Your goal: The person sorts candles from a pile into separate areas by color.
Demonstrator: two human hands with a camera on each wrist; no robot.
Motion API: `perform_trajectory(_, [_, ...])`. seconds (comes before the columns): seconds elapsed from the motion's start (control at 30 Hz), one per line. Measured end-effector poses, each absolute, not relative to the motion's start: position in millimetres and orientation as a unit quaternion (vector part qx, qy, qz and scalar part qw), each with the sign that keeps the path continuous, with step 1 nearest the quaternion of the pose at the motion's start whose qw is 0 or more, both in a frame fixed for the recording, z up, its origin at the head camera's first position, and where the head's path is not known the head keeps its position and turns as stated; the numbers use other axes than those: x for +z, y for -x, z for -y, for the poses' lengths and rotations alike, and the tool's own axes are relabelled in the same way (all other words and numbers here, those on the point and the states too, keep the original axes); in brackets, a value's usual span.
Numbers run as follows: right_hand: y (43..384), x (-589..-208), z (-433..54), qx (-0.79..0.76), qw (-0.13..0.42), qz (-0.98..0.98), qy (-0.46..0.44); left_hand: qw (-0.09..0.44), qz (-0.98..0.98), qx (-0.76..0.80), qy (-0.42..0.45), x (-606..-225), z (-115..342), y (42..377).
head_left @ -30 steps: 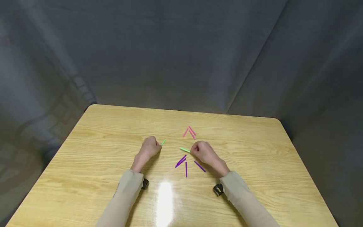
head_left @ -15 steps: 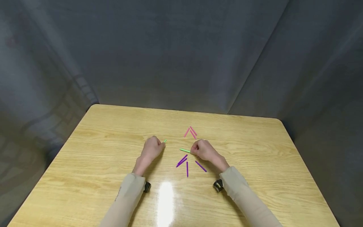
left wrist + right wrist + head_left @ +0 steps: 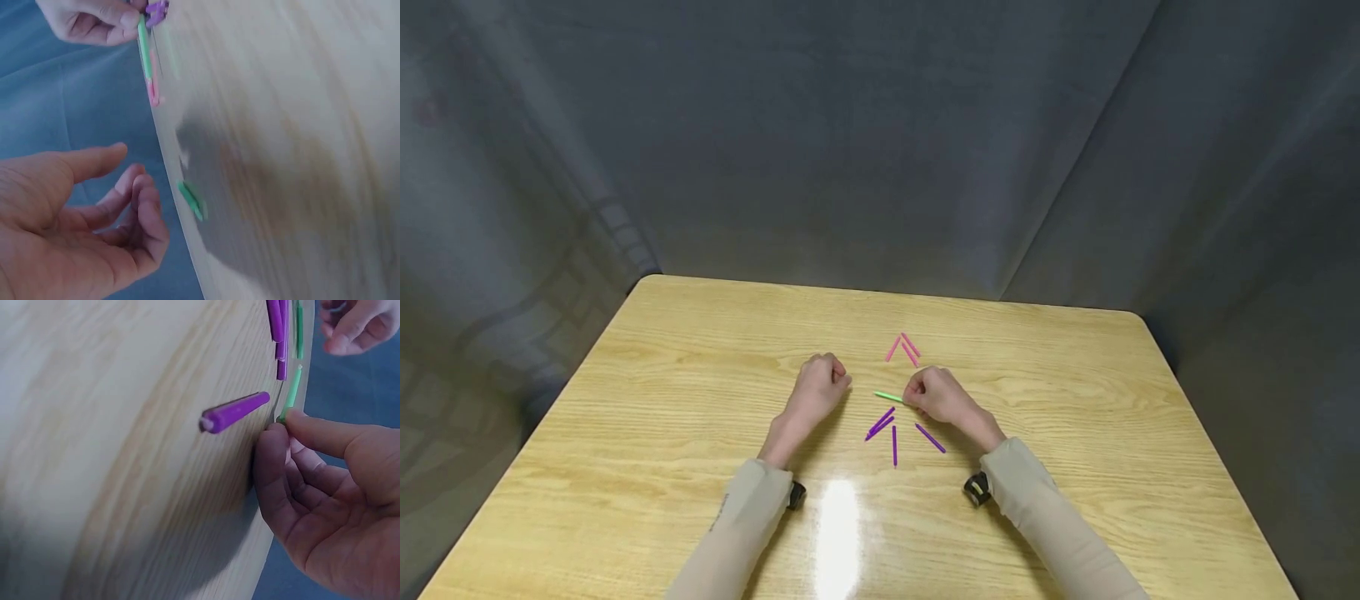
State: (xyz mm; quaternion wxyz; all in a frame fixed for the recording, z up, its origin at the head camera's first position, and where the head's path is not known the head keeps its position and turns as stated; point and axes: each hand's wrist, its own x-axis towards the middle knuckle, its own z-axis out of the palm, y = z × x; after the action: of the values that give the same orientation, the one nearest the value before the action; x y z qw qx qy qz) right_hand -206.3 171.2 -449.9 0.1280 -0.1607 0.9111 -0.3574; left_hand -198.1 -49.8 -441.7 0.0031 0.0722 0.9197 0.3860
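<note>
My right hand pinches one end of a thin green stick between thumb and fingertips, low over the table. In the right wrist view that stick has a small pale tip. My left hand hovers with loosely bent fingers; in the left wrist view its thumb stands apart from the fingertips and nothing lies between them. Just past those fingers, a second green stick lies on the table, hidden in the head view. Several purple sticks lie nearest the right hand, and pink sticks lie beyond it.
The wooden table has rounded far corners. Dark grey curtains hang behind it and at both sides. A bright light reflection shows on the tabletop between the forearms. Each wrist bears a small black camera.
My left hand has shifted rightward and slightly away, and the green stick at its fingertips has dropped out of sight in the head view. The right hand keeps nearly the same place.
</note>
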Motion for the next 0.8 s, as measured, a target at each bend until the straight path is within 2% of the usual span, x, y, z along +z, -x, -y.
perform_trajectory(0.37, [207,-450,-162,-0.36,0.131,-0.908,0.171,0.063,-0.906,0.395,-0.137,-446,33,195])
perform_trajectory(0.63, [205,-450,-161,-0.353,0.127,-0.908,0.187,0.077,-0.901,0.396,-0.161,-448,27,195])
perform_trajectory(0.8, [203,-451,-160,-0.347,0.11,-0.909,0.202,0.056,-0.904,0.387,-0.173,-450,25,195])
